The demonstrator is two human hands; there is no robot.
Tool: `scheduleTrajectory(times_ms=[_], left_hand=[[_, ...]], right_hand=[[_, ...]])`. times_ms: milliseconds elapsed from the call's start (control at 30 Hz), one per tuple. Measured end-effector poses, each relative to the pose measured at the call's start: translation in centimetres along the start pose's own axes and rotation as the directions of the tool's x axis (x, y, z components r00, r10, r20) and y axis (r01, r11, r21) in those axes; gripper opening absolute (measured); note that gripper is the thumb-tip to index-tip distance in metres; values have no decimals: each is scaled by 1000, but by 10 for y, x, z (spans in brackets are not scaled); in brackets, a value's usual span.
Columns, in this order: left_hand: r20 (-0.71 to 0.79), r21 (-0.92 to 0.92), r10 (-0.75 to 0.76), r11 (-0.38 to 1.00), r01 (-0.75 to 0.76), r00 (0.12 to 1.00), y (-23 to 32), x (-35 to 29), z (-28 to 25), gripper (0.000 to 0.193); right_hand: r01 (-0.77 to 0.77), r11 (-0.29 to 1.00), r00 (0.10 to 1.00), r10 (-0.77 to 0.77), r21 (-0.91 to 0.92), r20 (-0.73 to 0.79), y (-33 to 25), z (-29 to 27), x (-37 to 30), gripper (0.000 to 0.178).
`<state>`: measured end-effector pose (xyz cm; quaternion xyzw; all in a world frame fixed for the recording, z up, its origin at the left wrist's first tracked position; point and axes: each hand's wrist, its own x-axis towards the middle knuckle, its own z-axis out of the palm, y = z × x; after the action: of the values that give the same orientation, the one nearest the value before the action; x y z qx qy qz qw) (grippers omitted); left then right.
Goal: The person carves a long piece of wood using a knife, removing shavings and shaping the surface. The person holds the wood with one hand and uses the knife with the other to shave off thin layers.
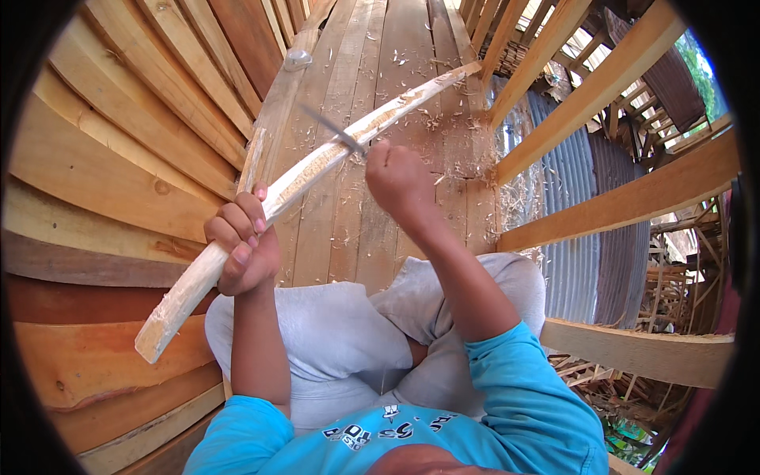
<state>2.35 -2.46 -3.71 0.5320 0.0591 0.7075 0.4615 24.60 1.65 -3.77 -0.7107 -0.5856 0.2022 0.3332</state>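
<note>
Stick (301,178): long pale wooden piece, partly stripped, lying slantwise from lower left to upper right over the plank floor (380,95). Left hand (241,241) is gripping it near the lower end, fingers wrapped tight. Right hand (400,182) is closing in a fist round the handle of a knife (332,131), blade lying across the stick's middle. Shavings (451,158) are lying scattered on the floor beside the blade. Stacked boards (119,158) are leaning at left; bare beams (625,202) are crossing at right

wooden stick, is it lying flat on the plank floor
No, the left hand grips the wooden stick and holds it raised at a slant.
</note>
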Motion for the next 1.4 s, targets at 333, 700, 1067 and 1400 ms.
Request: scheduleTrajectory(times_ms=[333,700,1067,1400], left_hand=[[-51,-26,43,999,-45,998,-4,-1,3,22],[-73,-15,49,999,-50,996,0,1,8,22],[-93,-73,24,997,-30,995,4,6,10,23],[-59,-80,31,996,-35,998,6,8,20,24]], right_hand=[[-32,999,998,31,-18,-47,15,-9,10,53],[-85,995,993,89,50,-74,19,-8,14,57],[-162,986,984,165,49,-68,43,0,28,58],[-296,955,921,276,-32,-276,100,-15,65,59]])
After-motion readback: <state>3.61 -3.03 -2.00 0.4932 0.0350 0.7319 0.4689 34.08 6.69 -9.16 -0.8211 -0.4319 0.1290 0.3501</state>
